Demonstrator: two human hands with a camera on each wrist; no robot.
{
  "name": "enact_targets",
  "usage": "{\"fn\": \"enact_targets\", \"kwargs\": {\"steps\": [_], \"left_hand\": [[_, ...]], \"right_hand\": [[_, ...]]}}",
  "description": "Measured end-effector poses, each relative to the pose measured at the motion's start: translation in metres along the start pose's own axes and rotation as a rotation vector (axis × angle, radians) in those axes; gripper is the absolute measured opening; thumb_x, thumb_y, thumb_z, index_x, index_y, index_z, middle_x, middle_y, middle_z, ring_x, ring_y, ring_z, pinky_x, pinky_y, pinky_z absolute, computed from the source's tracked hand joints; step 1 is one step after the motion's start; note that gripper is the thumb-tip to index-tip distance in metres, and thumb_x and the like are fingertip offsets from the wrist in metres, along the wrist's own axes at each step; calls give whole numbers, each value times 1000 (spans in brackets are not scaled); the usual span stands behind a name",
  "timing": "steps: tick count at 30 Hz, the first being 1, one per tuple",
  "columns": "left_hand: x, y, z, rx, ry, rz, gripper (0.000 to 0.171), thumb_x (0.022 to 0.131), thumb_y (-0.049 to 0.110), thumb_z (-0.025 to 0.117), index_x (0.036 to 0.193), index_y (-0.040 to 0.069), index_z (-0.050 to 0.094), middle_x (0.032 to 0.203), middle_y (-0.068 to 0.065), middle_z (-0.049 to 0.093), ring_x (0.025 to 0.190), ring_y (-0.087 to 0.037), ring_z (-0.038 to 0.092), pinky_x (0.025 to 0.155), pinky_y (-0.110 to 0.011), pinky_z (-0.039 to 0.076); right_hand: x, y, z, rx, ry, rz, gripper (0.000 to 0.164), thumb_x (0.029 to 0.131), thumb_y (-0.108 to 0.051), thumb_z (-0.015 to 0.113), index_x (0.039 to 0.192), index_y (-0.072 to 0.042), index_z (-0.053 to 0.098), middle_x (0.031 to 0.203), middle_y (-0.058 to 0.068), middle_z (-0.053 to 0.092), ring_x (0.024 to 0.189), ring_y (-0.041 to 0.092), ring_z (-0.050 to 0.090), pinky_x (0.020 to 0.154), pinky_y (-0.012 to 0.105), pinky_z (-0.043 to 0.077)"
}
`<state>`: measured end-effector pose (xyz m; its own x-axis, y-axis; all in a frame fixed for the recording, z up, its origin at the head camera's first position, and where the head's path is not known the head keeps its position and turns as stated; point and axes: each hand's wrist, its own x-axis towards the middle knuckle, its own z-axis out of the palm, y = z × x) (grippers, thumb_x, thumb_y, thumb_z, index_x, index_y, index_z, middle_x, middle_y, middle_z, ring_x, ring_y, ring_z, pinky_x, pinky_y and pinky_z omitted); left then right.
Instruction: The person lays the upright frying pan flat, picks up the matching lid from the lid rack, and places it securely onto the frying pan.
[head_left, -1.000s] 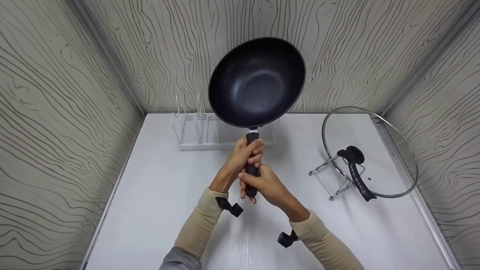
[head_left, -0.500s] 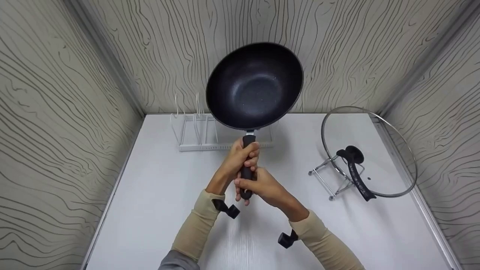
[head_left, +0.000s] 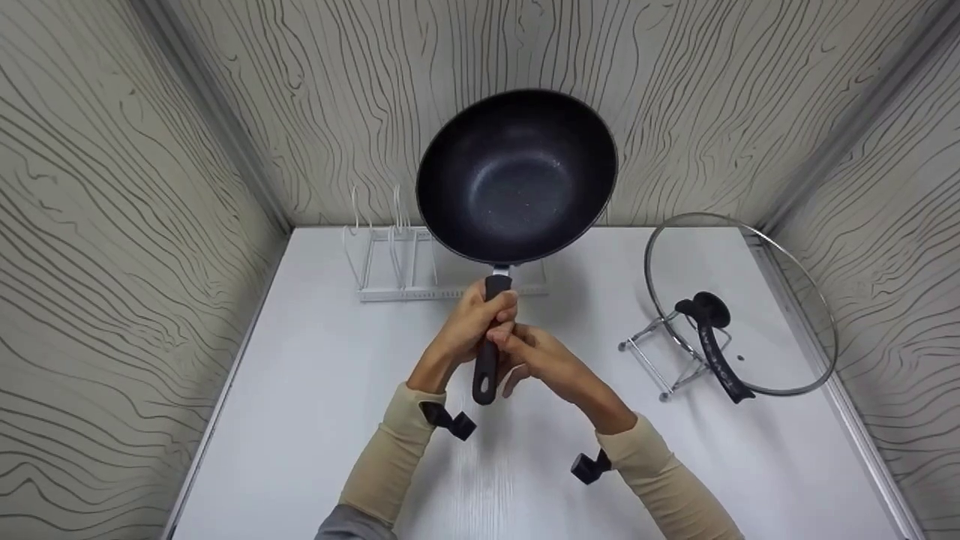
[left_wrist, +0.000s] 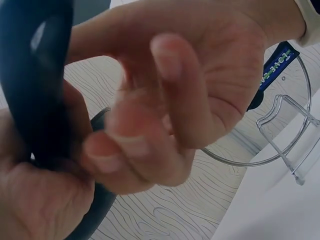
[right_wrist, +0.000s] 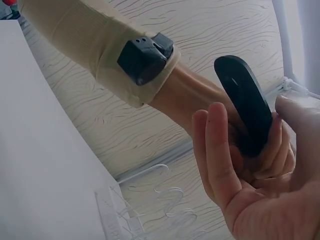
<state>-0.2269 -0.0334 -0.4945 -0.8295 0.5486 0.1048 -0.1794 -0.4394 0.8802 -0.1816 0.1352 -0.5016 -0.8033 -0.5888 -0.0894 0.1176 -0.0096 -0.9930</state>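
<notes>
A black deep frying pan (head_left: 517,187) is held up with its dark inside facing the head camera. My left hand (head_left: 474,322) grips the upper part of its black handle (head_left: 486,379), whose end with the hanging hole sticks out below the fist. Beside the handle, my right hand (head_left: 551,360) has loosened fingers; its thumb and fingertips overlap the left fingers in the head view. The right wrist view has the right fingers (right_wrist: 220,145) fairly straight, spread around the handle end. In the left wrist view the right hand (left_wrist: 210,75) shows half-bent fingers with nothing between them.
A white wire rack (head_left: 382,294) stands at the back of the white table (head_left: 315,420), partly behind the pan. On the right, a glass lid (head_left: 787,322) with a black handle leans in a small metal stand (head_left: 651,366). Patterned walls enclose the sides and back.
The pan has come down slightly. My right hand has loosened from the lower handle, shifting to the right and baring the handle's end. The left hand keeps its grip.
</notes>
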Motion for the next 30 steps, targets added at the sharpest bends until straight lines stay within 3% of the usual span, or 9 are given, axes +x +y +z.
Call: {"fn": "enact_targets", "kwargs": {"steps": [5, 9, 16, 21, 27, 30], "left_hand": [[-5, 4, -1, 41, -13, -15, 28, 108, 7, 49, 81, 10, 42, 62, 8, 43, 41, 1, 42, 41, -20, 45], [-10, 6, -3, 56, -22, -45, 29, 109, 9, 49, 81, 11, 42, 62, 9, 41, 41, 1, 41, 41, -20, 45], [-19, 8, -10, 76, -45, -71, 20, 109, 7, 48, 90, 10, 41, 65, 10, 43, 42, 1, 41, 42, -20, 46], [-26, 8, -17, 97, -47, -96, 15, 107, 11, 52, 99, 9, 40, 67, 9, 43, 42, 1, 41, 41, -19, 46], [-32, 10, -21, 125, -84, -124, 16, 108, 12, 53, 101, 9, 39, 66, 9, 41, 42, 0, 42, 42, -20, 44], [-35, 11, -23, 143, -93, -139, 16, 107, 11, 53, 100, 9, 39, 66, 9, 41, 41, 0, 42, 41, -21, 43]], "right_hand": [[-2, -4, -28, 17, 74, -50, 44, 114, -39, 48, 121, 3, 61, 104, 9, 73, 90, 21, 76, 78, 32, 64], [-5, -9, -54, 59, 193, -102, 38, 115, -33, 42, 119, 2, 56, 114, 13, 72, 103, 23, 75, 89, 35, 64], [-4, -23, -96, 97, 388, -141, 71, 108, -63, 47, 136, 3, 50, 140, 22, 61, 124, 30, 67, 101, 39, 60], [0, -32, -129, 108, 428, -140, 84, 105, -71, 42, 147, 2, 45, 141, 12, 60, 128, 29, 63, 106, 38, 58], [6, -44, -161, 97, 446, -126, 71, 108, -66, 40, 144, -6, 50, 129, 2, 66, 118, 21, 66, 103, 34, 57], [9, -51, -171, 82, 457, -116, 70, 107, -67, 40, 145, -10, 51, 132, 2, 65, 121, 22, 64, 107, 35, 52]]}}
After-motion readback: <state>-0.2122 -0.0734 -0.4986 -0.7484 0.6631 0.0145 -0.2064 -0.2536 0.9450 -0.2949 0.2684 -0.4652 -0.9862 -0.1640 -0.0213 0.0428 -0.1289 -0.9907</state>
